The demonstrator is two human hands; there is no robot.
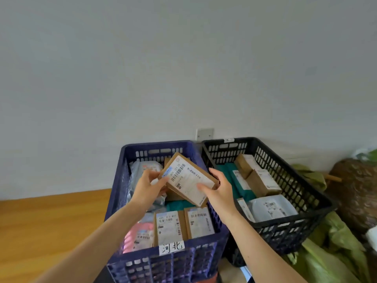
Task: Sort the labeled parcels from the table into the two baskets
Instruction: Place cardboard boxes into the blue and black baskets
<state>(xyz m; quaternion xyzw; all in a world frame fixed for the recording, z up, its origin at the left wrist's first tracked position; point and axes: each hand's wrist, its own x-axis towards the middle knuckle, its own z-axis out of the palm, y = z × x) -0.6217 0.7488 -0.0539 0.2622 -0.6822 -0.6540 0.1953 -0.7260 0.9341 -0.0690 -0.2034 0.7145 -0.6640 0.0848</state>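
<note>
Wooden surface (51,221): lies at far left, beside the blue basket.

Blue basket (117,193): stands left of the black basket, with the two side walls close together. A white handwritten tag (172,247) is fixed to the near rim. Contents include a pink mailer (138,235) at the near left corner and two labeled cardboard boxes (169,225) side by side against the near wall.

Left hand (146,186): fingers and thumb are curled round the left end of the held parcel.

Held parcel (189,178): a flat cardboard box with its white barcode label facing up. It is tilted, raised above the middle of the blue basket, and clear of the parcels below it.

Right hand (218,188): clamps the parcel's right end, with the thumb on the label and the fingers wrapped under the edge.

Wall plate (205,133): mounted on the wall behind the gap between the baskets.

Black basket (306,180): holds two brown boxes (263,182), a teal mailer (228,170) and a white mailer (271,207).

Green bags (336,242): piled to the right of the black basket.
</note>
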